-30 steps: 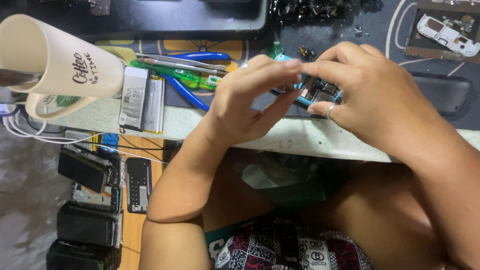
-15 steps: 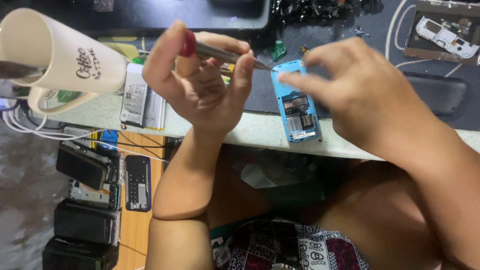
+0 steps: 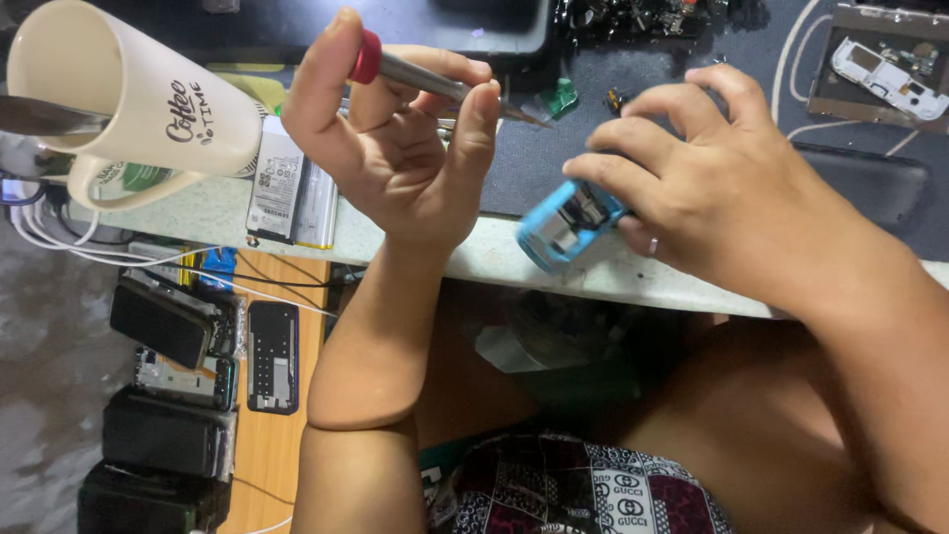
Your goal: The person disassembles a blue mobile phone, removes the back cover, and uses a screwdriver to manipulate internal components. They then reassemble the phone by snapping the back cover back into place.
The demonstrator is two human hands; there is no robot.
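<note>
Our left hand (image 3: pixel 400 148), raised at upper centre of the frame, grips a red-capped screwdriver (image 3: pixel 445 87) between thumb and fingers. Our right hand (image 3: pixel 722 188) clasps the small blue phone (image 3: pixel 565 225) at the tabletop (image 3: pixel 208 213) edge, centre right. A cream mug (image 3: pixel 129 99) sits upper left, a phone battery (image 3: pixel 277 183) beside it.
</note>
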